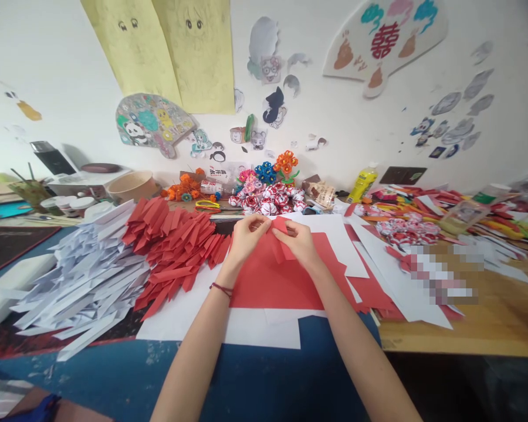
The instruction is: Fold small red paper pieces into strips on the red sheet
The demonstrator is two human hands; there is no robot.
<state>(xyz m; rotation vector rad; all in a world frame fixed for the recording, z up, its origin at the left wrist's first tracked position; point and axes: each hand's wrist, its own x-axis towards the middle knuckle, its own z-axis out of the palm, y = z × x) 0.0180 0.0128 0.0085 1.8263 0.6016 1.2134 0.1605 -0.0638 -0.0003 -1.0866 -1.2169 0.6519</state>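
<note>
Both hands hold a small folded piece of red paper (283,245) above a large red sheet (277,287). My left hand (250,234) pinches its upper left edge. On the other side, my right hand (298,239) grips it with thumb and fingers, the two hands almost touching. White sheets (264,329) lie under and around the red sheet. To the left are a heap of folded red strips (171,246) and a heap of folded white strips (92,275).
Red-and-white folded flowers (273,200) and yellow-handled scissors (207,205) sit behind the hands. A yellow bottle (363,184) stands by the wall. At right, more paper scraps and flowers (407,230) cover part of a wooden table (488,328).
</note>
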